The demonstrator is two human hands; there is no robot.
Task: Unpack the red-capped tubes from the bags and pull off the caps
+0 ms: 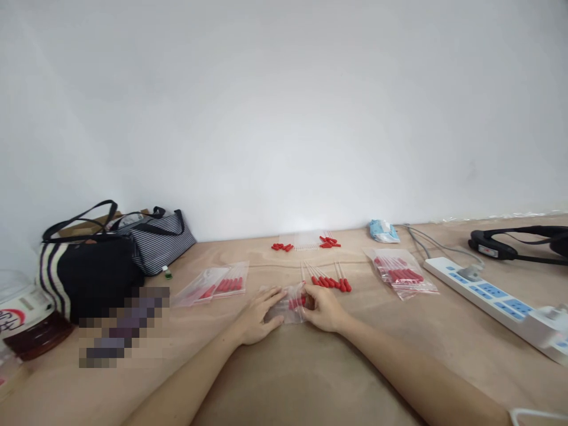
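A clear zip bag [290, 313] lies on the table in front of me, with red-bulbed droppers inside it. My left hand [260, 315] rests over the bag's left end, fingers stretched out and thumb apart. At the right end, my right hand [326, 309] is closed, its thumb and fingers pinching the bag's edge. Just beyond it lie several loose glass droppers with red bulbs [327, 283]. Filled zip bags of droppers lie to the left [228, 285] and to the right [402, 272] of my hands.
Loose red bulbs [282, 247] and a row of glass tubes [306, 244] lie near the wall. A white power strip [492, 302], a blue packet [384, 231] and a black headset [501, 245] are on the right. Bags [93, 272] and a bottle [33, 319] stand left.
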